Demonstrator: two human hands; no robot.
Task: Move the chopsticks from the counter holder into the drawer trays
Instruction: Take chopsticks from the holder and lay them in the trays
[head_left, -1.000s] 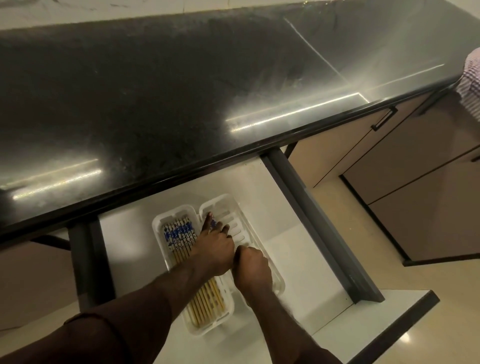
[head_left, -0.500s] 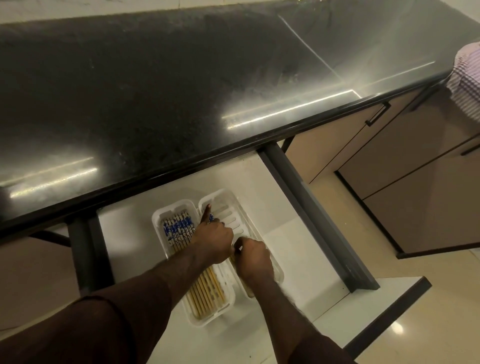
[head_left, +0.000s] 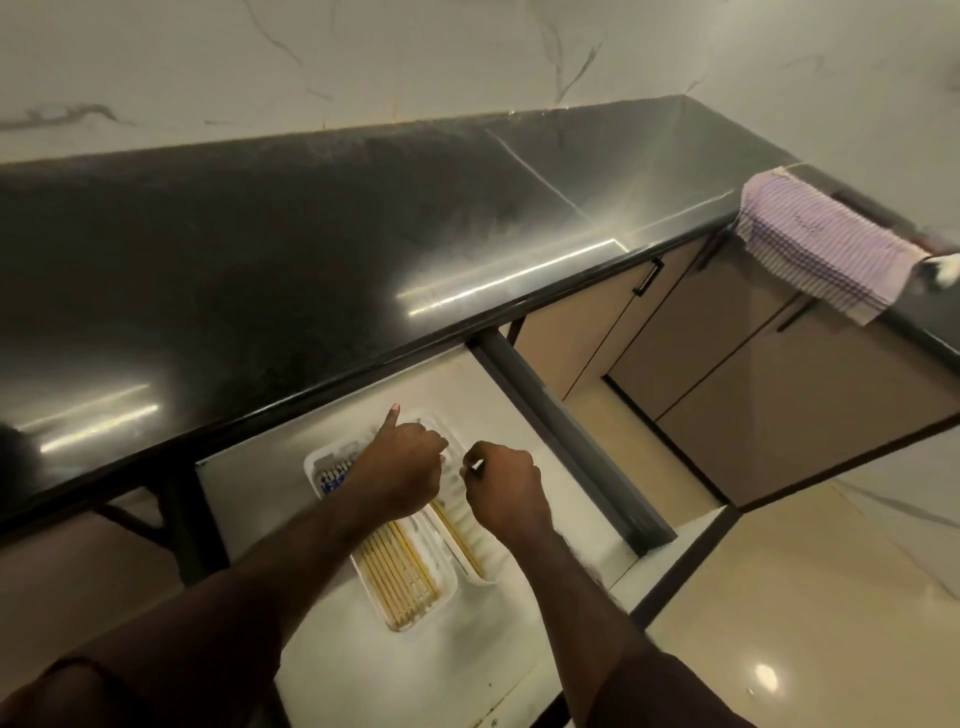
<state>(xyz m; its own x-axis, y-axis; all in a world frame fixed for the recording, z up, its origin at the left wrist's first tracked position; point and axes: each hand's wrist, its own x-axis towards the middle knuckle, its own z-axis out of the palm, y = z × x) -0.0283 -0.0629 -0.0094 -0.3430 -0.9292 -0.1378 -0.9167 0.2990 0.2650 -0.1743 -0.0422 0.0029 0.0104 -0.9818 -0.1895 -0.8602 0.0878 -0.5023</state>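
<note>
Two white trays lie side by side in the open drawer (head_left: 249, 499). The left tray (head_left: 313, 464) holds several tan chopsticks (head_left: 397, 577) with blue-patterned tops. In the right tray (head_left: 492, 578) lies a chopstick (head_left: 458, 541), partly hidden by my hands. My left hand (head_left: 400, 467) hovers over the trays' far ends, fingers curled and thumb sticking out. Just to its right, my right hand (head_left: 506, 486) is curled into a loose fist over the right tray. I see nothing held in either hand. No counter holder is in view.
The black counter (head_left: 311, 249) overhangs the drawer's back. A grey drawer side rail (head_left: 566, 441) runs on the right. A striped cloth (head_left: 815, 249) hangs over the counter edge at far right, above brown cabinet doors (head_left: 779, 384).
Both hands have lifted off the trays and drawn slightly apart. A chopstick now shows in the right tray. The view has tilted up, showing the wall.
</note>
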